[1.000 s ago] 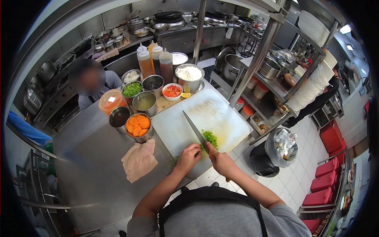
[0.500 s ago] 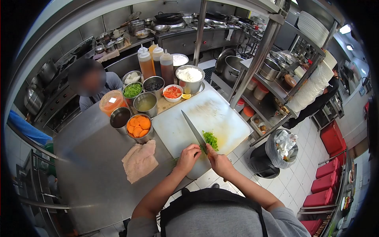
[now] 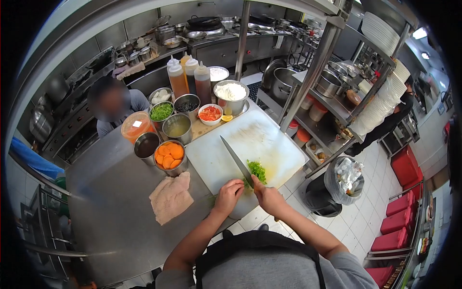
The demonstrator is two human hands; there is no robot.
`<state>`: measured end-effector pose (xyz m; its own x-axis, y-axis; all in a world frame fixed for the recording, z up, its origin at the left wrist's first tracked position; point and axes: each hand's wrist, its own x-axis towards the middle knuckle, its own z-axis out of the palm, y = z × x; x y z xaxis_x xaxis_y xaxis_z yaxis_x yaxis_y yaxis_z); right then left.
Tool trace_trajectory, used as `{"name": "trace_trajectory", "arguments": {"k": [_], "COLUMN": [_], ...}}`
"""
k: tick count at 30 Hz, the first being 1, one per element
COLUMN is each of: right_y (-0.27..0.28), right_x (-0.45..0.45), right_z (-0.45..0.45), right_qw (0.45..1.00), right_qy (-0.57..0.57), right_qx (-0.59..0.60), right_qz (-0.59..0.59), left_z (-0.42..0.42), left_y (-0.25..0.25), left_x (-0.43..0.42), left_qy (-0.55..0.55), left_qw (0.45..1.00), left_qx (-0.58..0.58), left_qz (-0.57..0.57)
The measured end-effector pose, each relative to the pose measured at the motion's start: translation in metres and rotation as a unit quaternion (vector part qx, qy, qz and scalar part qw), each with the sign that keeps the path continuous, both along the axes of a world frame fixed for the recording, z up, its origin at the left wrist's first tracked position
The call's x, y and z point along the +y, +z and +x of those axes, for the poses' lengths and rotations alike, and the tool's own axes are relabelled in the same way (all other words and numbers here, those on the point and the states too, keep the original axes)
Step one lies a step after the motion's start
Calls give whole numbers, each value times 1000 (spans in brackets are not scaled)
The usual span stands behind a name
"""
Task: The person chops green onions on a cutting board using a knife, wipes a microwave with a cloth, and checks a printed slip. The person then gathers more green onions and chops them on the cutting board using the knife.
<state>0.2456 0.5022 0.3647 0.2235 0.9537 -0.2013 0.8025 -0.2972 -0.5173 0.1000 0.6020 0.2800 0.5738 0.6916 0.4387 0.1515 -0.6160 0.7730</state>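
Slanting beside the chopped greens (image 3: 258, 169) at the cutting board (image 3: 210, 153)'s near edge, the knife (image 3: 235, 154) is gripped by the right hand (image 3: 271, 200)'s closed fingers, the left hand (image 3: 228, 195)'s being curled, their contents unclear.

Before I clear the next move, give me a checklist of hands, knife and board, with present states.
1. Knife gripped in right hand: ok.
2. Left hand safely clear of the blade: cannot tell; its fingertips are close beside it.
3. Chopped greens on cutting board: ok, just right of the blade.
4. Beige slab off the board: ok, on the steel table.
5. Board secured against slipping: cannot tell.
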Motion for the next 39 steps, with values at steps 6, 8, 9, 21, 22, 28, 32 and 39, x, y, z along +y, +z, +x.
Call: {"name": "trace_trajectory", "arguments": {"k": [6, 8, 9, 21, 22, 28, 32, 39], "right_y": [-24, -25, 2, -2, -6, 3, -38, -3], "right_x": [-5, -5, -2, -3, -5, -2, -9, -5], "right_z": [-9, -6, -6, -8, -12, -9, -17, -16], "right_qw": [997, 998, 1000, 999, 999, 1000, 997, 1000], "right_qy": [8, 5, 3, 12, 14, 6, 4, 14], "right_qx": [-3, -5, 3, -4, -6, 19, -4, -7], "right_qz": [82, 56, 22, 31, 41, 8, 82, 9], "left_z": [3, 3, 0, -3, -2, -5, -5, -11], "left_y": [1, 0, 1, 4, 3, -2, -2, 2], "left_x": [4, 2, 0, -2, -3, -5, -5, -7], "left_qy": [9, 8, 13, 37, 44, 58, 66, 52], "left_qw": [999, 1000, 1000, 997, 997, 998, 998, 998], "left_qx": [-6, -14, -10, 24, 19, 0, -8, 10], "left_qz": [35, -3, -8, 62, 68, 39, 11, 30]}}
